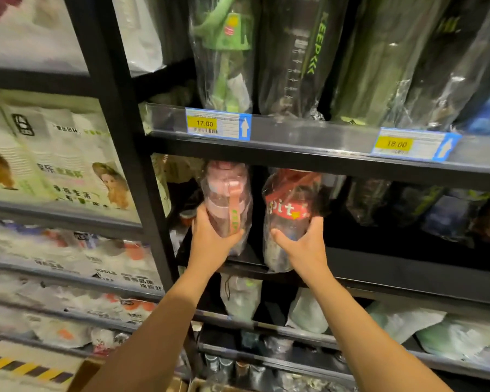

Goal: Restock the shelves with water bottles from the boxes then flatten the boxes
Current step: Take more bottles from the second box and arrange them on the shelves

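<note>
2 bagged bottles at the middle shelf [379, 267] front: pink bottle [227, 202] in left hand [210, 239], red bottle [290, 213] in right hand [303, 247]. Fingers wrapped low around each base, probably to slide both upright under the upper shelf [294, 148]. Boxes not clearly visible.

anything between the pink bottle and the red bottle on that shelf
Nothing. In the head view a narrow dark gap separates the pink bottle, held by the left hand, from the red bottle, held by the right hand.
</note>
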A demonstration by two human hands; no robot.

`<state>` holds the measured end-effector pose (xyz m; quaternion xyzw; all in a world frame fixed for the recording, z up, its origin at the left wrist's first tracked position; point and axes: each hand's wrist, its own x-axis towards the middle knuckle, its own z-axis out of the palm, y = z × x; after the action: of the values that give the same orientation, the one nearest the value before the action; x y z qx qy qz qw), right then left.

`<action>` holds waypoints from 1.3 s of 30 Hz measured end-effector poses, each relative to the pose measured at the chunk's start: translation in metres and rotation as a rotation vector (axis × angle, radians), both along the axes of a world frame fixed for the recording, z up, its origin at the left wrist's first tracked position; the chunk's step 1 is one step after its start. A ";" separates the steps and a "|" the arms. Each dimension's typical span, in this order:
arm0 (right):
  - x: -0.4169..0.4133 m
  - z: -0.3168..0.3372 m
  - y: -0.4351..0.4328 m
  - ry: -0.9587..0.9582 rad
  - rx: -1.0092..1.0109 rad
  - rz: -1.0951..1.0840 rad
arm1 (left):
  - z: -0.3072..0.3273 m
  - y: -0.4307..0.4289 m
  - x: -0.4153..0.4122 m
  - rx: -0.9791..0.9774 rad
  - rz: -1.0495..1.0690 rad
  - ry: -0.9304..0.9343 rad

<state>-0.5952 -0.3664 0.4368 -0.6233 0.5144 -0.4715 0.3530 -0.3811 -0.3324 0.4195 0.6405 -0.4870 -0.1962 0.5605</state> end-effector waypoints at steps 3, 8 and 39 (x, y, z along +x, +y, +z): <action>0.008 0.001 -0.018 0.064 0.032 -0.060 | -0.004 -0.017 0.001 0.018 0.069 -0.021; 0.008 -0.003 -0.041 0.109 0.125 -0.053 | -0.002 -0.036 0.004 0.104 0.114 -0.015; 0.047 -0.028 -0.090 0.132 0.080 0.010 | -0.002 -0.075 0.010 0.404 0.154 -0.059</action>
<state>-0.5477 -0.4563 0.4088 -0.6410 0.5519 -0.4066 0.3451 -0.3716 -0.4078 0.4173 0.7805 -0.4039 -0.2276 0.4195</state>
